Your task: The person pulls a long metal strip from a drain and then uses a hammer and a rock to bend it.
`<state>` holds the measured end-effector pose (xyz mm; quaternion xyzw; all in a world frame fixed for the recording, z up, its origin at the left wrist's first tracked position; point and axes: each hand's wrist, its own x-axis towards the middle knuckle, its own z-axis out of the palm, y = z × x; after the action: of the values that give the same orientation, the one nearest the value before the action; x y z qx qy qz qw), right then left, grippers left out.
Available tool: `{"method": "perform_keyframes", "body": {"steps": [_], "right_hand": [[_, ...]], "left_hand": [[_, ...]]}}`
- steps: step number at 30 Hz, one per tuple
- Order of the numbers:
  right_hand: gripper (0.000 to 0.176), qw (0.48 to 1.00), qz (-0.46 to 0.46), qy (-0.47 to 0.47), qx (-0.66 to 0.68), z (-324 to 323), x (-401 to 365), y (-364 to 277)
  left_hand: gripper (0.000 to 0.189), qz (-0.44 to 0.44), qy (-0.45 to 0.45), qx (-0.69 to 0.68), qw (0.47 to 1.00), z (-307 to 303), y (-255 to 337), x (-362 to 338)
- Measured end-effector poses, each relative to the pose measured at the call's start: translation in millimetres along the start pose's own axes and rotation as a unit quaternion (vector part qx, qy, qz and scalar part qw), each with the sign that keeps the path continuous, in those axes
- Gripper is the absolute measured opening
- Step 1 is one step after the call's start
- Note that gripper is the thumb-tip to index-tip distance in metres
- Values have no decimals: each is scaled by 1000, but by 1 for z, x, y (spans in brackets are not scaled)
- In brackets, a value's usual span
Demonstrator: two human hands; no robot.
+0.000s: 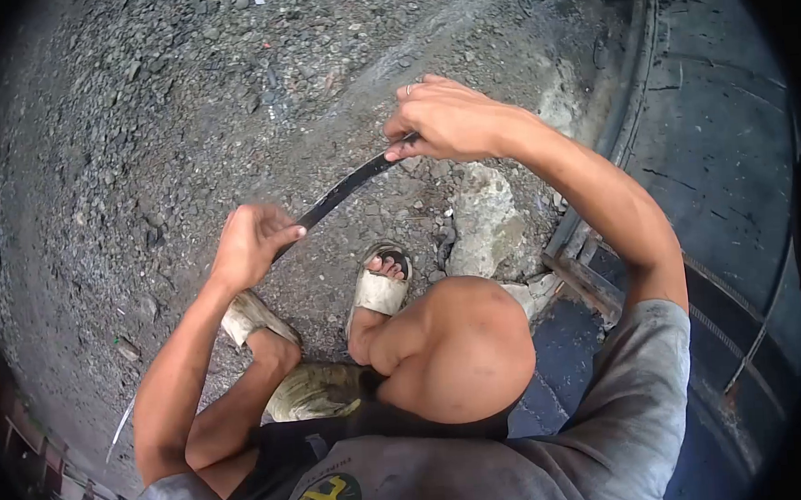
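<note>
A narrow black strip (pixel 349 185), rubber-like and slightly curved, stretches between my two hands above the gravel. My left hand (pixel 252 243) pinches its lower end, with the thumb lying along the top; the fingers are a little blurred. At the upper end, my right hand (pixel 438 119) grips the strip between thumb and fingers, and a ring shows on one finger. Pale specks mark the strip's surface. What the strip is cut from or belongs to I cannot make out.
Loose gravel (pixel 181 108) covers the ground ahead. A broken concrete chunk (pixel 488 217) lies right of my sandalled foot (pixel 381 283). Along the right runs a metal-edged frame (pixel 634 98) beside a dark sheet (pixel 719 139). A rough, stump-like block (pixel 313 391) is beneath me.
</note>
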<state>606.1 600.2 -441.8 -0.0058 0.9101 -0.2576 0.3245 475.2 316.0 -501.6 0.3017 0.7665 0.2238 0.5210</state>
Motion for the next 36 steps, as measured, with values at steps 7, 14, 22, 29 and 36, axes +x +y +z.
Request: {"method": "perform_keyframes", "body": {"steps": [7,14,22,29,36], "right_hand": [[96,870,382,287,123,151,-85,94],[134,778,536,186,270,305,-101,87],[116,773,514,277,247,284,-94,64],[98,931,236,214,177,236,-30,-15],[60,670,408,534,316,279,-57,-33]], "left_hand": [[25,39,-2,-12,999,35,17,53],[23,44,4,-43,998,17,10,64],[24,21,16,4,1000,29,8,67],[25,47,25,4,999,26,12,59],[24,59,19,29,998,48,13,40]]}}
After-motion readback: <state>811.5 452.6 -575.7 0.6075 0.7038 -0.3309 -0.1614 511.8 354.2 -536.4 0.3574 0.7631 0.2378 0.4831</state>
